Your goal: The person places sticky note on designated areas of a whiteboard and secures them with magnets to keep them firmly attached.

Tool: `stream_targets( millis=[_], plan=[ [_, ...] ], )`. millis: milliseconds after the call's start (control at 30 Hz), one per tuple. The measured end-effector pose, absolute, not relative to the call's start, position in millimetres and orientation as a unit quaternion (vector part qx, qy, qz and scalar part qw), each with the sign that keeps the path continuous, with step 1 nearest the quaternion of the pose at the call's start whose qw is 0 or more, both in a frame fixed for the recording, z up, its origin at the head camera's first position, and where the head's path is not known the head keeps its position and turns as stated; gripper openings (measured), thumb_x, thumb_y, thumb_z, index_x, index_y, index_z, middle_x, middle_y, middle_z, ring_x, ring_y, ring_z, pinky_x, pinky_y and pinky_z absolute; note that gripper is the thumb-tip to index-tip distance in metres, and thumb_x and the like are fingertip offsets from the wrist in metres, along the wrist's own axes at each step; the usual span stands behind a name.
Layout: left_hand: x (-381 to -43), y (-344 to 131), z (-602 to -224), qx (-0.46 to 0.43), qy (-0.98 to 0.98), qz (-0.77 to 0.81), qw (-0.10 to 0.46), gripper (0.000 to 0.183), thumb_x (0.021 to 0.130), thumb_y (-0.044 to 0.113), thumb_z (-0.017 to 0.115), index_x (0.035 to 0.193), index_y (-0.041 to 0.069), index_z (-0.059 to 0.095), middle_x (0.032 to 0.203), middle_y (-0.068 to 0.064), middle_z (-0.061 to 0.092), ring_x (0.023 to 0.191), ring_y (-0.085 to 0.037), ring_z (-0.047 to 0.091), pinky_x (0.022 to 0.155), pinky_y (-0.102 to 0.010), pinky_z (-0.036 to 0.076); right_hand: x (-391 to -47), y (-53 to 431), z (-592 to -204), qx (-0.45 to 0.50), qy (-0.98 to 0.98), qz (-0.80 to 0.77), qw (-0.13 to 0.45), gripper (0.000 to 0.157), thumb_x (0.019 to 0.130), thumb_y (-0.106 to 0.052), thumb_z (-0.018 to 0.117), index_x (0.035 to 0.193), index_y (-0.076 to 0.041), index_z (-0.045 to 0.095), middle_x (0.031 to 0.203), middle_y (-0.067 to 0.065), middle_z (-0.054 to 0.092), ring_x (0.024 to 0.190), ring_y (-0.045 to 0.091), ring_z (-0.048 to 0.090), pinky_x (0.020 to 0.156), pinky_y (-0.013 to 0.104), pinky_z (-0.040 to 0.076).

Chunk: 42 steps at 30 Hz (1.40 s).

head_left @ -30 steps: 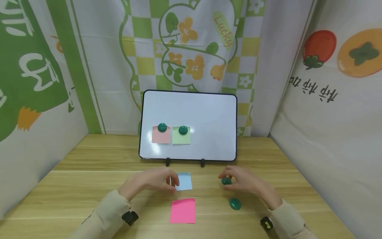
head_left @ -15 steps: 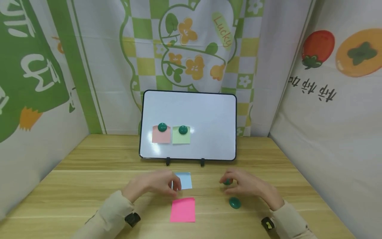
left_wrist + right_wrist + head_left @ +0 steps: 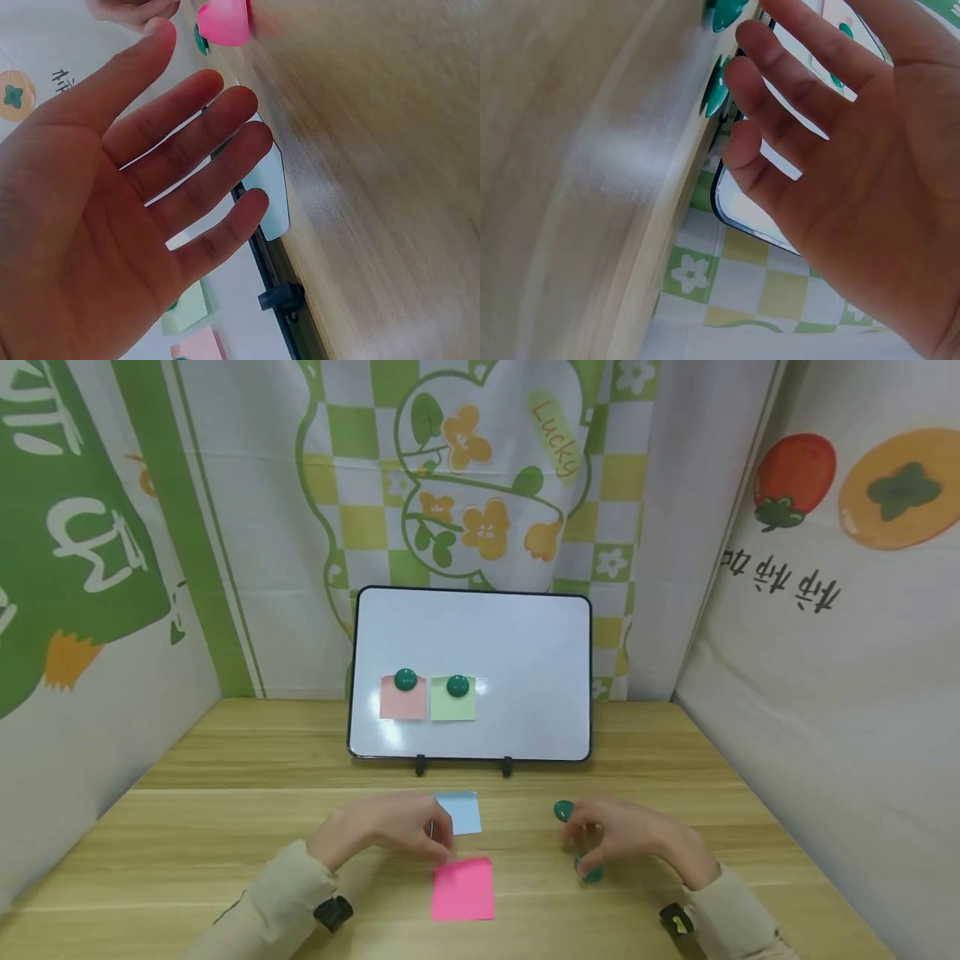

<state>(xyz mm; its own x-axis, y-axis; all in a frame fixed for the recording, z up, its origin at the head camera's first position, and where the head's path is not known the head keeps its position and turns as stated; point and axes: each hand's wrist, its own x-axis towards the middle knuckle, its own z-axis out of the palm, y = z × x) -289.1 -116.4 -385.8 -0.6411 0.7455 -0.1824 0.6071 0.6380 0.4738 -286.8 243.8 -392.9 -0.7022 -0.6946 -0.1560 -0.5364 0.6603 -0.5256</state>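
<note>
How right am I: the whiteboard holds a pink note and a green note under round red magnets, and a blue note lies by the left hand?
Not quite: those magnets are green, not red, as the head view shows. The pink note, green note, whiteboard and blue note by the left hand are as you say.

Whiteboard (image 3: 525, 677) toward the back of the tabletop (image 3: 652, 752)

A curtain (image 3: 360, 527) hangs behind. Low on the board's left, pinned notes (image 3: 402, 705) sit side by side under board magnets (image 3: 406, 679). Out front, between the left hand (image 3: 397, 822) and right hand (image 3: 630, 831), lie a far note (image 3: 467, 813) and near note (image 3: 463, 892); by the right hand, a far magnet (image 3: 563, 811) and near magnet (image 3: 592, 873).
</note>
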Motion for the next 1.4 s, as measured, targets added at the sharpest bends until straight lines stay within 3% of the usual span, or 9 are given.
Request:
stream_targets(
  millis=[200, 533, 833, 1400],
  plan=[
    [-287.7, -113.7, -389.1, 0.381, 0.88, 0.192, 0.209, 0.009, 0.085, 0.031, 0.077, 0.088, 0.023, 0.075, 0.081, 0.017, 0.067, 0.076, 0.003, 0.059, 0.075, -0.02, 0.051, -286.3, 245.5, -394.1, -0.326, 0.883, -0.249, 0.226, 0.038, 0.076, -0.026, 0.086, 0.109, -0.018, 0.068, 0.106, -0.002, 0.06, 0.091, 0.014, 0.057, 0.077, 0.023, 0.048],
    [-282.7, -110.7, -389.2, 0.368, 0.881, 0.187, 0.229, 0.003, 0.085, 0.018, 0.077, 0.082, 0.018, 0.075, 0.073, 0.014, 0.064, 0.067, 0.002, 0.052, 0.067, -0.018, 0.048, -284.9, 245.8, -394.0, -0.315, 0.879, -0.253, 0.255, 0.033, 0.074, -0.017, 0.086, 0.1, -0.018, 0.066, 0.099, 0.0, 0.058, 0.085, 0.014, 0.055, 0.073, 0.023, 0.047],
    [-283.1, -109.3, -389.4, 0.363, 0.885, 0.185, 0.226, 0.013, 0.087, 0.015, 0.073, 0.075, 0.016, 0.07, 0.066, 0.012, 0.058, 0.062, 0.0, 0.047, 0.059, -0.017, 0.041, -283.1, 245.3, -392.1, -0.31, 0.876, -0.257, 0.266, 0.032, 0.075, -0.011, 0.083, 0.099, -0.016, 0.063, 0.097, -0.002, 0.059, 0.087, 0.014, 0.055, 0.076, 0.024, 0.047],
    [-282.5, -109.6, -388.6, 0.358, 0.888, 0.187, 0.221, 0.01, 0.087, 0.014, 0.072, 0.077, 0.016, 0.072, 0.069, 0.011, 0.06, 0.063, 0.0, 0.048, 0.06, -0.017, 0.042, -283.8, 245.8, -394.2, -0.324, 0.875, -0.254, 0.253, 0.029, 0.077, -0.016, 0.082, 0.1, -0.017, 0.064, 0.097, -0.004, 0.059, 0.086, 0.01, 0.054, 0.076, 0.021, 0.047]
  ],
)
